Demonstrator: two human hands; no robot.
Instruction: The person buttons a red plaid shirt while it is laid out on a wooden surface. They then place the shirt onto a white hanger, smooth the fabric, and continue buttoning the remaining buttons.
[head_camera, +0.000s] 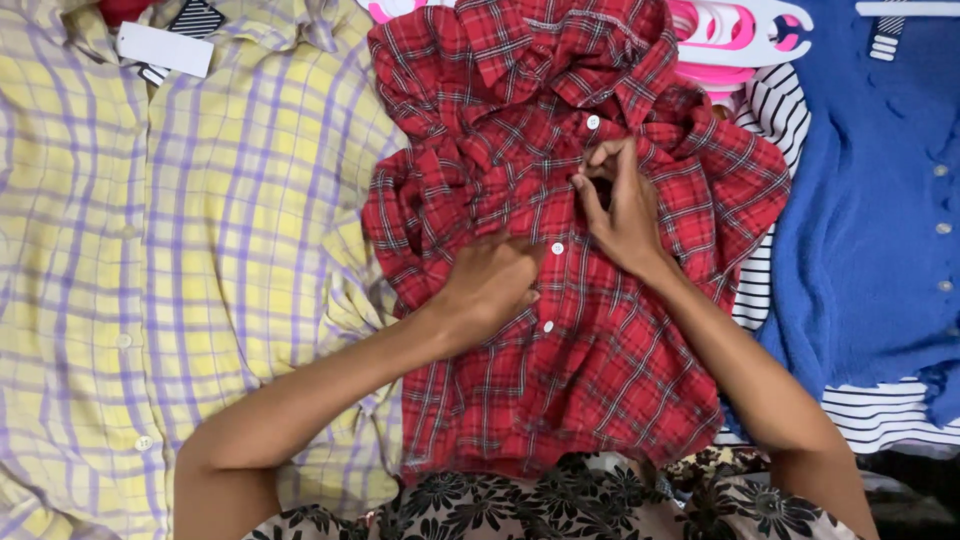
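Red plaid cotton shirt (590, 330) spread flat under both hands: left hand (492, 285) pressing, fingers curled; right hand (622, 205) pinching placket beside one of four visible white buttons (593, 122).

A red plaid shirt (560, 330) lies at the centre of the frame. The left hand (490, 285) presses on its front, while the right hand (622, 210) pinches fabric near a white button (593, 122). A yellow checked shirt (170, 270) fills the left; a blue cardigan (880, 220) lies at right.
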